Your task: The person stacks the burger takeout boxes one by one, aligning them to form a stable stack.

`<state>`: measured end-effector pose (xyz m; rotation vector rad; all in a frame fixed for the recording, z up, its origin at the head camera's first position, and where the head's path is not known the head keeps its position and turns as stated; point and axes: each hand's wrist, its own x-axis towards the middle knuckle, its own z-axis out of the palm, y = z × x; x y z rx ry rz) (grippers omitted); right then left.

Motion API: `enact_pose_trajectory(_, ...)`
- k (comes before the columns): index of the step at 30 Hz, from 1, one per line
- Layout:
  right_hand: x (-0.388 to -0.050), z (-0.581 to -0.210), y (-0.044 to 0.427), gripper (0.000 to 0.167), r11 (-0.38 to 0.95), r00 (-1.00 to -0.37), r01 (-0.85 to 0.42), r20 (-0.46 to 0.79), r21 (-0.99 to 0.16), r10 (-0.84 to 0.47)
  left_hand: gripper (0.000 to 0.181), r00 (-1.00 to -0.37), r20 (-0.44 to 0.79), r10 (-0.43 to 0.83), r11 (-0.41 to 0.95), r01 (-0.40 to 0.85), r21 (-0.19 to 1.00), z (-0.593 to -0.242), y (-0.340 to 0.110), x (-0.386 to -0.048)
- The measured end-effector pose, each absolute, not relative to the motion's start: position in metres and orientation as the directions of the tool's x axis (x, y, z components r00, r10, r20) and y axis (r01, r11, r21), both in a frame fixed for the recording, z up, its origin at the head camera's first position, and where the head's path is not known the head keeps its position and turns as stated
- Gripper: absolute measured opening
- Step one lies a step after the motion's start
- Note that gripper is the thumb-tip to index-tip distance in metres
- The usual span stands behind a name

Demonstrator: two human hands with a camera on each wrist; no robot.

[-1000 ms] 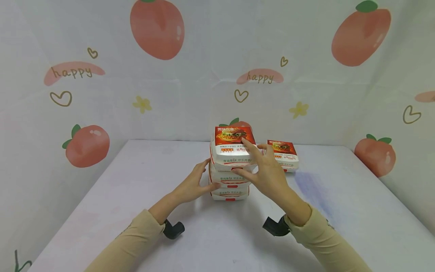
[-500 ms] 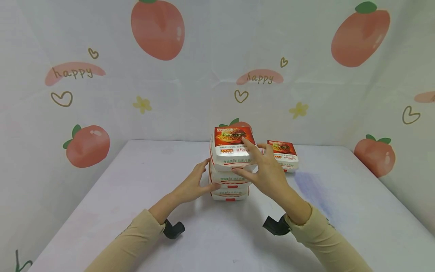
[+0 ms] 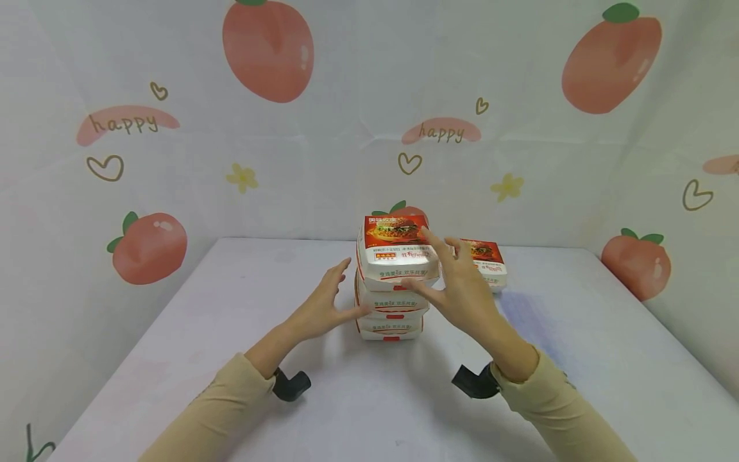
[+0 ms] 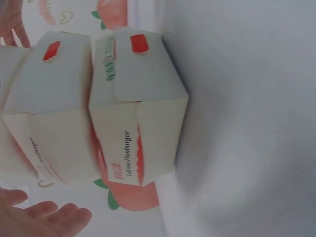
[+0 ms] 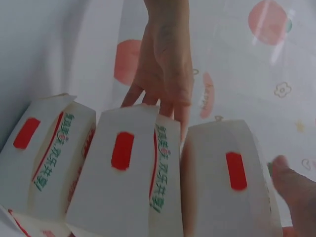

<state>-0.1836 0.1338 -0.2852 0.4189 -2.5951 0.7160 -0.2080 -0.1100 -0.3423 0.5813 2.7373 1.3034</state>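
Observation:
Three white hamburger boxes stand stacked near the middle of the table: a top box point(image 3: 389, 255) with a red burger picture on its lid, a middle box point(image 3: 385, 300) and a bottom box point(image 3: 388, 328). My left hand point(image 3: 319, 309) is at the stack's left side, fingers spread and apart from the boxes in the left wrist view. On the other side my right hand point(image 3: 464, 292) has its fingers spread by the top box's right edge; whether it touches the box I cannot tell. Neither hand holds anything.
Behind my right hand a fourth hamburger box point(image 3: 489, 260) sits on the white table point(image 3: 369, 410), partly hidden by the fingers. A printed fabric backdrop point(image 3: 335, 160) with fruit and hearts rises behind the table. Each wrist carries a black camera mount point(image 3: 291, 385).
Both hands have drawn apart from the stack, the left hand a little to the left and the right hand a little to the right. The boxes stay where they were.

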Motion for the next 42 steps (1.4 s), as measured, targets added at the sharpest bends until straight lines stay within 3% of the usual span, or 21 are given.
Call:
enact_pose_trajectory(9, -0.184, -0.282, 0.165, 0.066, 0.777, -0.902, -0.331, 0.421, -0.535, -0.095, 0.095, -0.916, 0.221, 0.334, 0.506, 0.372, 0.778, -0.328, -0.109, -0.201)
enact_pose_trajectory(22, -0.212, -0.312, 0.224, 0.066, 0.795, -0.925, -0.263, 0.377, -0.547, -0.047, 0.086, -0.909, 0.287, 0.302, 0.517, 0.409, 0.752, -0.317, -0.101, -0.194)
enact_pose_trajectory(32, -0.245, -0.352, 0.266, 0.074, 0.778, -0.947, -0.214, 0.319, -0.591, -0.018, 0.083, -0.905, 0.316, 0.285, 0.506, 0.423, 0.752, -0.314, -0.094, -0.192)
enact_pose_trajectory(42, -0.269, -0.379, 0.284, 0.086, 0.753, -0.984, -0.163, 0.165, -0.638, -0.073, 0.082, -0.903, 0.319, 0.289, 0.503, 0.426, 0.752, -0.313, -0.091, -0.193)
